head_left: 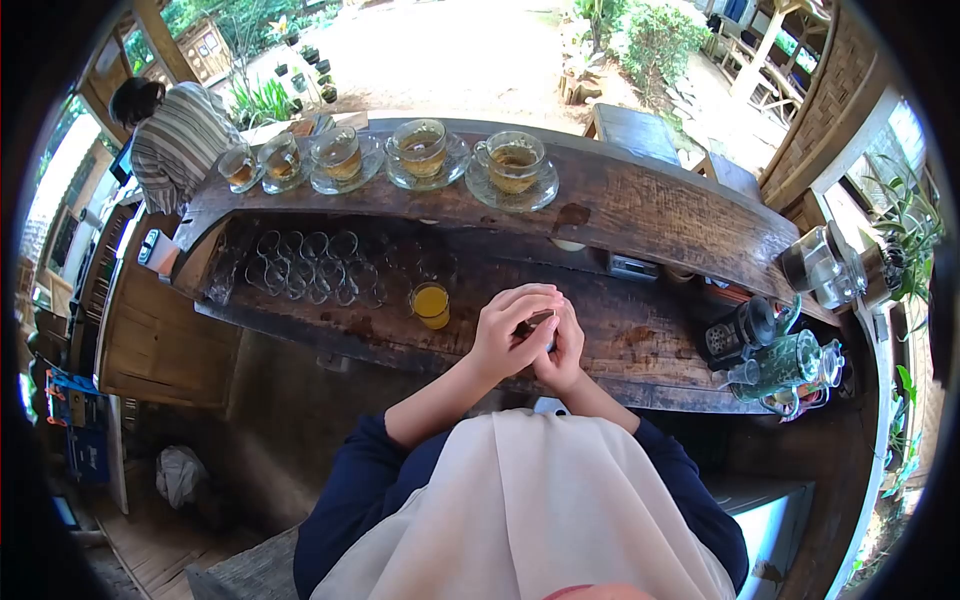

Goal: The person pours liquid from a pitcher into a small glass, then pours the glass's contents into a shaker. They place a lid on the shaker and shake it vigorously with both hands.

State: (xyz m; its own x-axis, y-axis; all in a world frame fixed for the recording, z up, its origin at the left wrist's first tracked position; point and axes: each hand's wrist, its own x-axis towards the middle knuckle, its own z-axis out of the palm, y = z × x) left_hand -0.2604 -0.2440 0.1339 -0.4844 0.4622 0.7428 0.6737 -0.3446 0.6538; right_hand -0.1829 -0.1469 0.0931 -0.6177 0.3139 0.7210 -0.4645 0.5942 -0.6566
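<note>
One glass of yellow-orange drink (431, 305) is set on the lower wooden counter (640, 350), near the left hand (500, 332) and to its left. Now the hands: the left is held palm inward, its back turned to view, its fingers bent across toward the right hand (563, 348), which is raised to meet it with fingers pointing forward. The fingertips are brought together above the counter edge, the thumbs bent in, a dark hollow framed between; whether anything is grasped in there cannot be told. Both forearms are angled inward from dark blue sleeves (372, 465). Farther out, clear empty-looking glasses (312, 268) are grouped leftward, five glass cups (337, 155) are lined along the upper ledge (660, 210), and a French press (738, 335) is stood at the right.
</note>
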